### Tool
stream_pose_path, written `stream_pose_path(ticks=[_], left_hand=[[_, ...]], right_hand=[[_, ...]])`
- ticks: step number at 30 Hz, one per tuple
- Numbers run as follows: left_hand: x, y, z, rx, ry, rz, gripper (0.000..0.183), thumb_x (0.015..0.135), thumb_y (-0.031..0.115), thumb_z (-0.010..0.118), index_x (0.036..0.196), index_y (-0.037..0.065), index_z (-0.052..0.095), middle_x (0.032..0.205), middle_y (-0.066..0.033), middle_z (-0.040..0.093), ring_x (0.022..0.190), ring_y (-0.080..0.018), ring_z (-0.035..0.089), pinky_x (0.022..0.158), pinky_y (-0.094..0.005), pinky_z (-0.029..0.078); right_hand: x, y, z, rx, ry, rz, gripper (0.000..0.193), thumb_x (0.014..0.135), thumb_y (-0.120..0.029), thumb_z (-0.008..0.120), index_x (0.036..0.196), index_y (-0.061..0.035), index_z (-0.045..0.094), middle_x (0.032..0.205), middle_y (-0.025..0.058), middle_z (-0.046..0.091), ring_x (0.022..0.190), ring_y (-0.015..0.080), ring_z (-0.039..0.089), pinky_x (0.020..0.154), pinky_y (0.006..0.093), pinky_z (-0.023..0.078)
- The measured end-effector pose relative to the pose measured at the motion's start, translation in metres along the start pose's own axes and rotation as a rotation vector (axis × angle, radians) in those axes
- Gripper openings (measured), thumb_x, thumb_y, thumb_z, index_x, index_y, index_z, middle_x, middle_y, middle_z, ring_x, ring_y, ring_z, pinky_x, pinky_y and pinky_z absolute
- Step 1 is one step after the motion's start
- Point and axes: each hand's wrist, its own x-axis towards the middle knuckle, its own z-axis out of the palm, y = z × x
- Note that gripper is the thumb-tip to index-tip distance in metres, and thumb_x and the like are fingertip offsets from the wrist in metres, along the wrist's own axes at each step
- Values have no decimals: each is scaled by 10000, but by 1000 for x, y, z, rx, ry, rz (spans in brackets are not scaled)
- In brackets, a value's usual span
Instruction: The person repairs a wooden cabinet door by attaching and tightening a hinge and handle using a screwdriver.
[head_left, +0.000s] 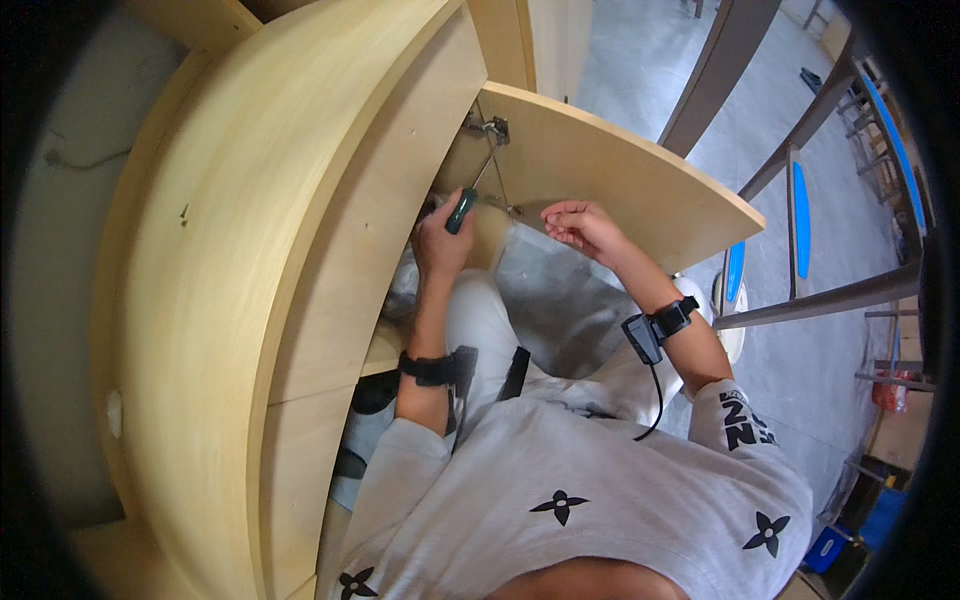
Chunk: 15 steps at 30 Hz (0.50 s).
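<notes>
My left hand [442, 245] is wrapped round the dark green handle of a screwdriver [461, 212]. Its thin metal shaft points up to a metal hinge [497, 129], which sits where the open cabinet door [620, 165] meets the wooden cabinet [370, 190]. The tip appears to be at the hinge, though it is too small to be sure of contact. In front of the door's inner face, my right hand [588, 232] is raised with curled fingers and the fingertips close together. Whatever they may pinch is too small to make out. Another small metal fitting [514, 210] shows lower on the door.
The cabinet's broad top [240, 220] fills the left side. A grey sheet [560, 300] lies below my hands. Dark metal frames with blue strips [800, 220] stand at the right on a grey floor [620, 60]. A cabled black device [650, 332] is strapped to my right forearm.
</notes>
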Motion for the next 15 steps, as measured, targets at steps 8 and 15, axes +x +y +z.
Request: stream_pose_path(ticks=[8, 15], left_hand=[[0, -3, 17, 219, 345, 103, 470, 834, 279, 622, 1219, 33, 509, 845, -85, 598, 579, -134, 495, 462, -232, 416], [4, 6, 1, 1126, 244, 467, 438, 847, 262, 612, 1208, 26, 533, 822, -71, 607, 580, -134, 519, 503, -237, 430]], right_hand=[[-21, -5, 6, -9, 31, -12, 160, 827, -26, 554, 965, 39, 602, 818, 64, 605, 749, 126, 575, 714, 229, 478], [-116, -133, 33, -1379, 514, -1135, 184, 737, -62, 622, 914, -15, 601, 802, 131, 610, 775, 262, 603, 695, 329, 474]])
